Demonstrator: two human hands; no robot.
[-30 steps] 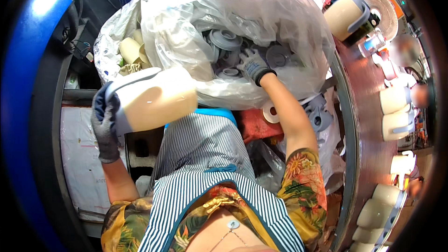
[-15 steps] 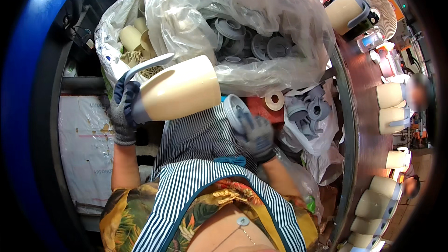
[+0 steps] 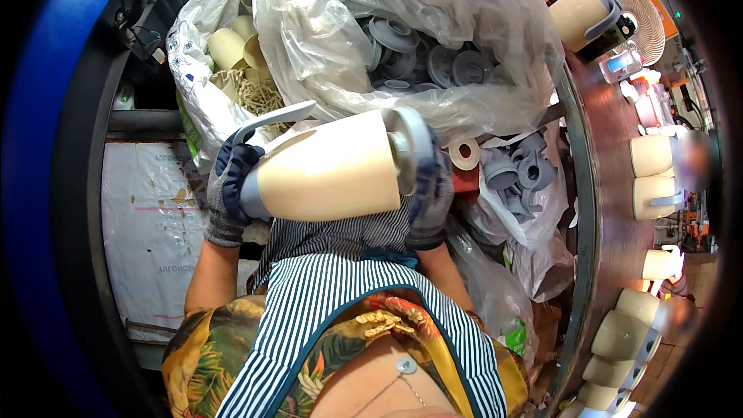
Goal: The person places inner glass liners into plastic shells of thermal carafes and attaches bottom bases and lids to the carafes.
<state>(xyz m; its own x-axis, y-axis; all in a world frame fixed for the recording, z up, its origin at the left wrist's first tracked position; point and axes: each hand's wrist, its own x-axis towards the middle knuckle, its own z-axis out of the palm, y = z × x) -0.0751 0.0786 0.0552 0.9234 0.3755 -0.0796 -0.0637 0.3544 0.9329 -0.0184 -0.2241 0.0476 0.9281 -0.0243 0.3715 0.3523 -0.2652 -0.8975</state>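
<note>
A cream jug [image 3: 329, 170] with a grey handle lies on its side in front of my apron. My gloved left hand [image 3: 231, 195] is closed around its grey top end, beneath the handle. At the jug's right end, my gloved right hand [image 3: 432, 197] grips a round grey base [image 3: 416, 143] by its outer side. The base faces the jug's open end, with its inner hub at the opening; whether the two touch is unclear. Motion blurs the right fingers a little.
Beyond the jug, a clear plastic bag [image 3: 309, 31] holds several grey round parts. A white sack [image 3: 190, 54] of cream pieces stands left of it. Grey tops fill a smaller bag [image 3: 495, 220] at right, near a tape roll [image 3: 464, 154]. Several jugs stand on the brown table [image 3: 611, 248].
My right hand has brought the grey base up and left to the jug's open end. The jug and left hand have shifted slightly right and down.
</note>
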